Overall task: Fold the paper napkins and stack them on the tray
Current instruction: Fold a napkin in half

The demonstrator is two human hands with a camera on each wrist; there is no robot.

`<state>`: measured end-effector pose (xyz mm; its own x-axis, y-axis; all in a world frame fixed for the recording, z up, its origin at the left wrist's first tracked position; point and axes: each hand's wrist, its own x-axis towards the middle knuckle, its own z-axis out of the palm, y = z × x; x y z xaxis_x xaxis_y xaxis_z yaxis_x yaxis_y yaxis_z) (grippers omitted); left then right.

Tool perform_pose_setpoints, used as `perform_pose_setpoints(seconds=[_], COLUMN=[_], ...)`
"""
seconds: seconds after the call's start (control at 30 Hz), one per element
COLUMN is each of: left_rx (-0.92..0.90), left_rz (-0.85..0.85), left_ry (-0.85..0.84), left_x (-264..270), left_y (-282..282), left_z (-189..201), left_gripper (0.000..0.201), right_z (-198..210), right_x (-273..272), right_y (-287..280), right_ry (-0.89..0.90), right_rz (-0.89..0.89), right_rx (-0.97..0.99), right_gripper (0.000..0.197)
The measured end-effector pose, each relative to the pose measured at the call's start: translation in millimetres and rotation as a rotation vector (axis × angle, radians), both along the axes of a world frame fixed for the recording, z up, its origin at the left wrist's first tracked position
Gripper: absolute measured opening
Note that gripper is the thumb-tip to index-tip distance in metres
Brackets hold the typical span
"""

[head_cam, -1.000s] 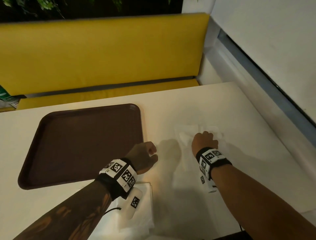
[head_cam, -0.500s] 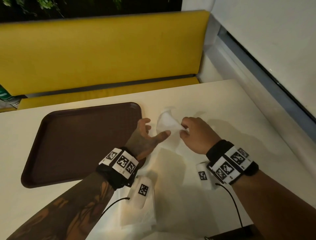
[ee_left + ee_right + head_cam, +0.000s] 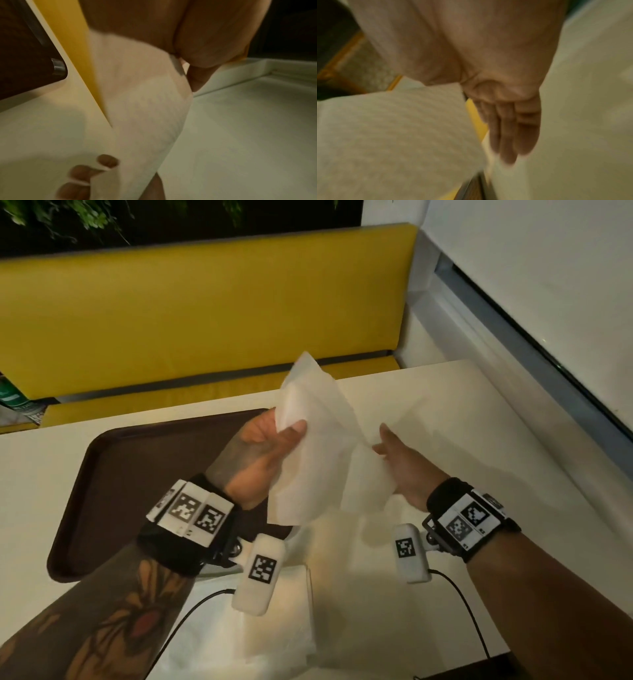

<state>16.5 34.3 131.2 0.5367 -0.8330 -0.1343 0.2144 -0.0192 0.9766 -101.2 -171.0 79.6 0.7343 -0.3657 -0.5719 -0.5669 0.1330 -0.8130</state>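
A white paper napkin (image 3: 315, 446) hangs crumpled in the air above the table, between my hands. My left hand (image 3: 284, 436) holds its left side, thumb in front and fingers (image 3: 106, 161) curled round behind the sheet (image 3: 145, 108). My right hand (image 3: 387, 446) is at the napkin's right edge with its fingers (image 3: 513, 135) straight and together, the sheet (image 3: 393, 128) lying against them. The brown tray (image 3: 120, 474) lies on the table to the left, under my left wrist, with nothing on it. A pile of flat white napkins (image 3: 274, 628) sits near the table's front edge.
The white table (image 3: 479, 440) runs right to a window ledge and wall (image 3: 548, 337). A yellow bench (image 3: 205, 320) stands behind the table. Cables from the wrist cameras trail over the near napkin pile.
The napkin lay on the table under my right hand a second ago. Both hands have lifted it; my left hand took hold of it and my right hand's fingers have straightened.
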Motion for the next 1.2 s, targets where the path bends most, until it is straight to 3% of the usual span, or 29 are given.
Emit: perform_pose_setpoints(seconds=[0.1, 0.2, 0.27, 0.43, 0.77, 0.93, 1.07, 1.2], left_rx=[-0.057, -0.065, -0.029, 0.048, 0.093, 0.069, 0.145, 0.219], left_rz=[-0.003, 0.095, 0.155, 0.277, 0.44, 0.44, 0.484, 0.538], left_ry=[0.04, 0.005, -0.053, -0.142, -0.316, -0.354, -0.513, -0.624], left_x=[8.0, 15.2, 21.9, 33.8, 27.7, 28.8, 28.1, 27.5], left_y=[6.2, 11.2, 16.8, 29.8, 38.0, 41.6, 41.5, 40.3], left_z=[7.0, 8.3, 6.5, -0.5, 11.0, 12.4, 11.6, 12.7], left_gripper=[0.04, 0.035, 0.033, 0.037, 0.081, 0.051, 0.03, 0.029], right_z=[0.7, 21.4, 31.0, 36.1, 34.5, 40.1, 47.3, 50.3], right_x=[-3.1, -5.1, -5.0, -0.6, 2.1, 2.0, -1.0, 1.5], right_y=[4.1, 9.8, 8.4, 1.5, -2.7, 2.6, 8.5, 12.2], right_ry=[-0.167, -0.336, -0.445, -0.552, -0.645, -0.683, -0.739, -0.733], right_rz=[0.054, 0.002, -0.025, -0.048, -0.008, -0.081, -0.068, -0.017], right_rx=[0.368, 0.447, 0.39, 0.239, 0.046, -0.046, -0.275, -0.478], right_gripper=[0.059, 0.035, 0.028, 0.051, 0.057, 0.063, 0.061, 0.023])
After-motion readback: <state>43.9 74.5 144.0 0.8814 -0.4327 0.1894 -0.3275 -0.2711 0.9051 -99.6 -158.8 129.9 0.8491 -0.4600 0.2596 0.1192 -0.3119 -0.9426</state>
